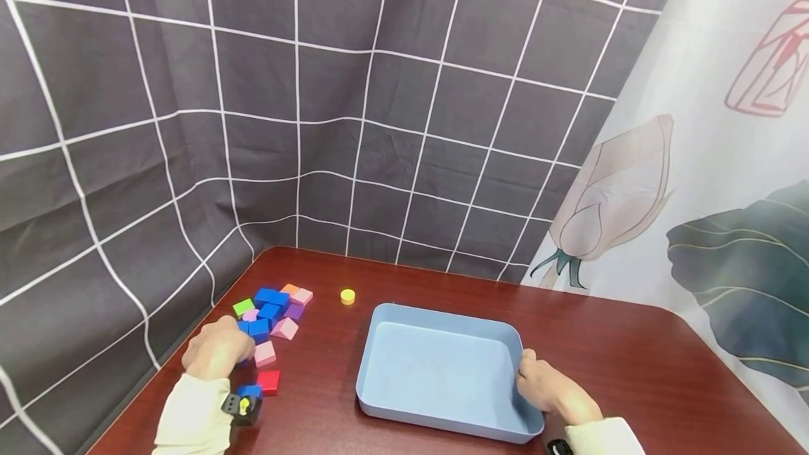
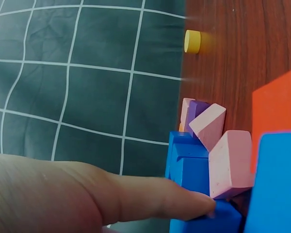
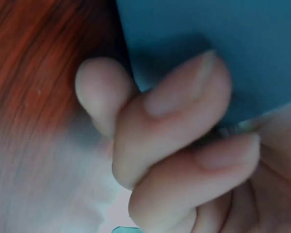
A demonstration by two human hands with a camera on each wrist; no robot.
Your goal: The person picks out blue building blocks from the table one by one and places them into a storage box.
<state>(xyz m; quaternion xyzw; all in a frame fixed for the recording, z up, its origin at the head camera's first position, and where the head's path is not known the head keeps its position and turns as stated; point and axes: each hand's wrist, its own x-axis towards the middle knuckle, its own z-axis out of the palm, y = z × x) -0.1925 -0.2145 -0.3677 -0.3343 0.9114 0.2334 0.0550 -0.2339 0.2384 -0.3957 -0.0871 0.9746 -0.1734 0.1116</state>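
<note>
My left hand is over the left side of a heap of coloured blocks. In the left wrist view one straight finger rests its tip on a blue block; the other fingers are hidden. A pink block lies right beside that fingertip. Closer to the wrist are a red block and another blue block. My right hand grips the right wall of a light blue, shallow tray, its fingers curled at the edge. Nothing lies inside the tray.
More blue blocks, a green block and a purple block make up the heap. A yellow cylinder stands apart, behind the tray's left corner. Dark gridded cloth hangs along the back and left of the brown table.
</note>
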